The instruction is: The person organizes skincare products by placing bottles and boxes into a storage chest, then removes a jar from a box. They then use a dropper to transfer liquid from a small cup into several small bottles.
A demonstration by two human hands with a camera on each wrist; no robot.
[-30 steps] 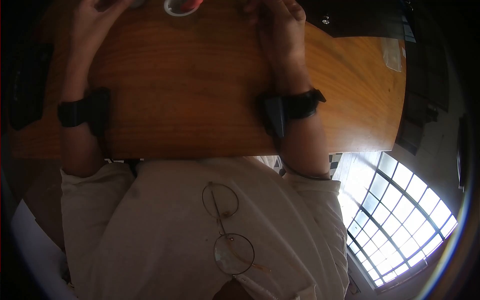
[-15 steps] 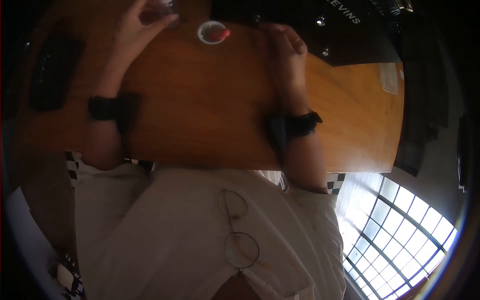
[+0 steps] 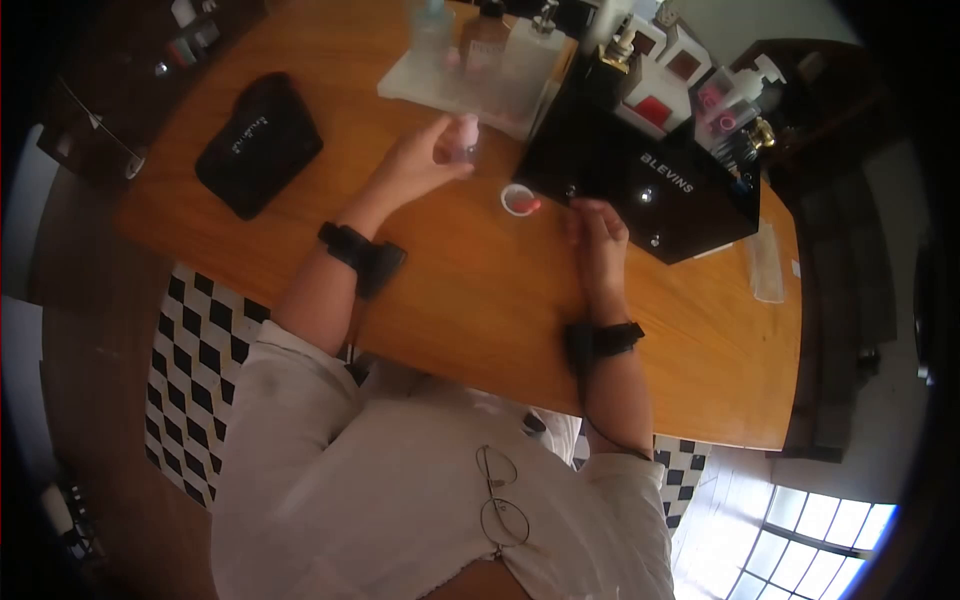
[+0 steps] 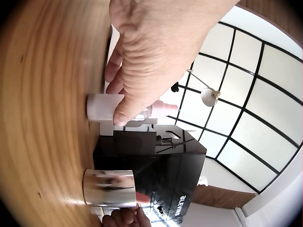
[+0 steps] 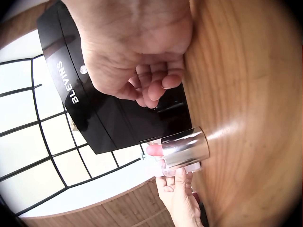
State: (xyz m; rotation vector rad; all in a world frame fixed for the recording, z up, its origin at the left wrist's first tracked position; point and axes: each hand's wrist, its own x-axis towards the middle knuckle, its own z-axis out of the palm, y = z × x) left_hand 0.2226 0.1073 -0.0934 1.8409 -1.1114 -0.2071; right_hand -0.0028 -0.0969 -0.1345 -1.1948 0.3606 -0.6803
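My left hand grips a small clear spray bottle with a pink top, thumb on one side and fingers on the other. The bottle stands upright, its base close to the wooden table. Between my hands is a shiny silver cup with a white rim in the head view; a reddish-pink tip sticks out of it. My right hand rests by the table to the right of the cup, its fingers loosely curled with nothing in them, in front of a black box lettered BLEVINS.
White boxes and pump bottles stand on the black box. Behind the left hand, a pale tray carries several bottles. A black pouch lies at the left of the table, and a clear plastic strip at the right.
The head view has tilted up, bringing the tray, black box and pouch fully into sight. My left hand, with the bottle, shows nearer the cup. The right hand keeps its loose curl.
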